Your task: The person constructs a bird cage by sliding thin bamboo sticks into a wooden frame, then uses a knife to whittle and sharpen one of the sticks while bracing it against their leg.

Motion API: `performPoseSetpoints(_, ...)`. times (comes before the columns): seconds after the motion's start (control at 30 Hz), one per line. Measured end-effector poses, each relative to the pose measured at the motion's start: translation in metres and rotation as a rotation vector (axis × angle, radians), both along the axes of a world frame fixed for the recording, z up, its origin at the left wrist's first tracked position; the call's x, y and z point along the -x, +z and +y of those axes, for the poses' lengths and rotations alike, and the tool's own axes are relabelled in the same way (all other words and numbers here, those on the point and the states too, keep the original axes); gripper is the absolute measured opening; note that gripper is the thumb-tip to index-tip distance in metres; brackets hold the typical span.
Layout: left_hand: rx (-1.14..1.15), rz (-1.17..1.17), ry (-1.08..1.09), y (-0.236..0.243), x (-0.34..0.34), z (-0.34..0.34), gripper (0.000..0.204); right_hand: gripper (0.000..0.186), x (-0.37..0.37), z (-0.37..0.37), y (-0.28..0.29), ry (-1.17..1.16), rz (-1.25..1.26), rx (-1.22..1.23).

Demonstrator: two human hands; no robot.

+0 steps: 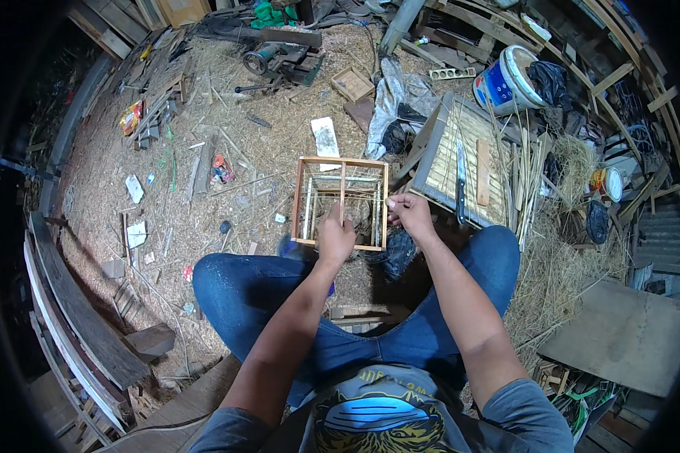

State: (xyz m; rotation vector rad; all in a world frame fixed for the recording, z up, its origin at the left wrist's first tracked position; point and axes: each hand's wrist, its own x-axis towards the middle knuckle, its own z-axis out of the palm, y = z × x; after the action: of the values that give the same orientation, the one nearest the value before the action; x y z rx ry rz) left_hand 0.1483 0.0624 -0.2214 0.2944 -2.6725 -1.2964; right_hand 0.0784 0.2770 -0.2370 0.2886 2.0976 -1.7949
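A small open wooden frame (pixel 384 174), box-shaped with thin slats and a bar across its middle, stands between my knees. My left hand (pixel 335 232) is closed around the middle bar near the frame's front side. At the right side of the frame, my right hand (pixel 412 215) is pinched, its fingertips against or just beside the rail. Whatever sits between those fingertips is too small to make out. Thin rods cross the inside of the frame, partly hidden by the top slats and my left hand.
To the right, a knife (pixel 461 181) and a flat wooden strip (pixel 483 172) lie on a slatted board (pixel 446 155). Beyond it stands a white and blue bucket (pixel 506 81). A vise-like tool (pixel 261 59) and a small wooden tray (pixel 353 84) sit ahead on the shavings-covered ground.
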Motion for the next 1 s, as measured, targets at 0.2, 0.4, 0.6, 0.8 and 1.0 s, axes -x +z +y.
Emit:
performPoseSetpoints(0.2,0.039,0.024,0.028,-0.015,0.000,-0.005,0.040,0.022,0.002,-0.003,0.003,0.011,-0.016,0.016)
performPoseSetpoints(0.4,-0.006,0.049,0.010,-0.013,0.001,-0.004,0.037,0.023,0.005,0.001,-0.003,0.031,-0.032,0.030)
performPoseSetpoints(0.6,-0.021,0.019,0.015,-0.006,0.000,-0.003,0.028,0.022,0.006,0.000,0.004,0.021,-0.047,0.047)
performPoseSetpoints(0.8,-0.029,0.065,0.004,-0.006,0.001,-0.002,0.026,0.023,0.007,0.004,0.001,0.021,-0.044,0.056)
performPoseSetpoints(1.0,-0.017,0.001,0.013,-0.008,0.001,-0.004,0.031,0.018,0.012,0.002,0.016,0.071,-0.097,0.013)
